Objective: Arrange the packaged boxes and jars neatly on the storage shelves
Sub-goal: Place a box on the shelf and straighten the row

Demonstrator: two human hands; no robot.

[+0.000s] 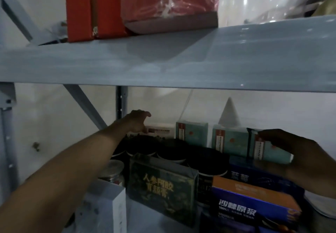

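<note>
The grey metal upper shelf (181, 63), above both hands, bore red boxes (94, 8). On the lower level, between the hands, stood teal boxes (192, 133) behind black-lidded jars (207, 161).

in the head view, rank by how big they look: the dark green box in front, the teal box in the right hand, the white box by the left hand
1. dark green box, though it stands nearest the camera
2. teal box, partly hidden by the right hand
3. white box, at the back beside the left hand, mostly hidden
</note>
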